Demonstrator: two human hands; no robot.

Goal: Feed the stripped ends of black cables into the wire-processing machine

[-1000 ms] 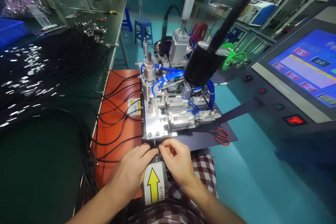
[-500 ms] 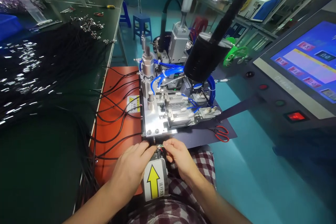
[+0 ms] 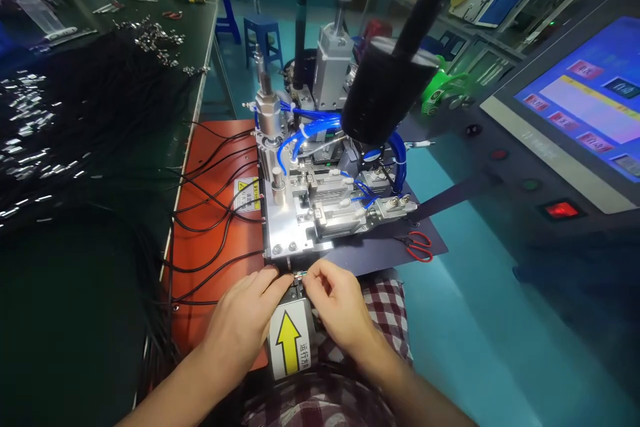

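My left hand (image 3: 245, 310) is closed in a pinch at the front edge of the machine, its thumb tip against the small black fixture (image 3: 296, 291); what it grips is hidden under the fingers. Thin coloured wires (image 3: 299, 275) show in the short gap between my two hands. From the other side, the curled thumb and forefinger of my right hand (image 3: 337, 303) pinch these wires. Just below the fixture is a white label with a yellow arrow (image 3: 289, 341). Behind the hands stands the metal machine (image 3: 287, 230) with cylinders and blue air tubes (image 3: 320, 125).
Black cables (image 3: 215, 220) run across the orange plate (image 3: 197, 267) at left. A large bundle of black cables (image 3: 100, 107) lies on the dark table. Red-handled scissors (image 3: 419, 246) rest on the dark plate. A control screen (image 3: 590, 107) stands right; a black cylinder (image 3: 383, 93) hangs above the machine.
My right hand has moved slightly left, closer to my left hand, and its fingers are curled more. Less of the coloured wires shows. The whole view has shifted a little.
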